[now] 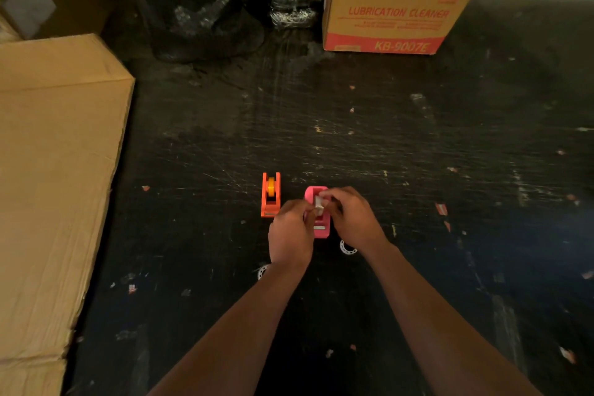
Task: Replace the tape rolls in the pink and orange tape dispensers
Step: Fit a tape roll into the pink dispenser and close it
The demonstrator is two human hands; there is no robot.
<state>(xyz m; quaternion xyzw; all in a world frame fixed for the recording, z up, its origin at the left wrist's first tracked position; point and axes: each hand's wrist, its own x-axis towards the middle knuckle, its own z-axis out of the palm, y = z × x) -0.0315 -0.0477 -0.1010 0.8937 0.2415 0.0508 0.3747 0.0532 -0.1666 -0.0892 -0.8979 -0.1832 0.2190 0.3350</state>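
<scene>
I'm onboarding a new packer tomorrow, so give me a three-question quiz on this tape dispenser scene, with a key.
1. True or false: the orange dispenser sits to the left of the pink dispenser.
2. Which dispenser are the left hand and right hand working over? A) orange B) pink C) neither
3. Fill in: the open cardboard box at the back reads "LUBRICATION ____".

Key: 1 true. 2 B; both hands meet above it, pinching a small pale piece. 3 CLEANER.
</scene>
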